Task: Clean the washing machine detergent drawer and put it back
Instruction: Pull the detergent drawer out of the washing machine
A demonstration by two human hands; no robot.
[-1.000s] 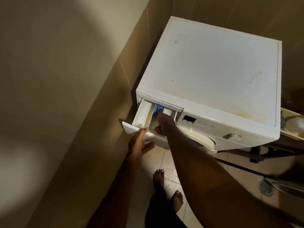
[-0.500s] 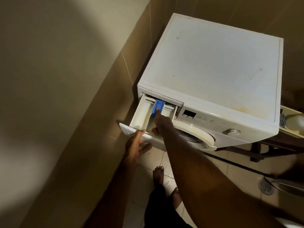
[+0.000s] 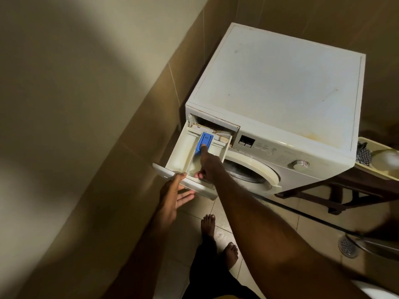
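The white detergent drawer [image 3: 183,152] is pulled far out of its slot [image 3: 213,124] at the top left of the white washing machine [image 3: 280,83]. A blue release tab [image 3: 206,139] sits in the drawer's middle compartment. My right hand [image 3: 208,166] reaches into the drawer, its straight index finger pressing the blue tab while the other fingers are curled. My left hand [image 3: 174,196] holds the drawer's front panel, thumb on the top edge and fingers underneath. Brownish residue shows around the slot.
A tiled wall runs close along the left of the machine. To the right, a cream tray [image 3: 375,172] with a checked cloth rests on a dark wooden stand [image 3: 345,195]. A floor drain [image 3: 347,247] lies at the right. My bare feet [image 3: 208,223] stand on the tiles.
The drawer has slid further out of the machine, showing more of the blue tab and the slot. My right finger stays on the tab and my left hand stays on the front panel.
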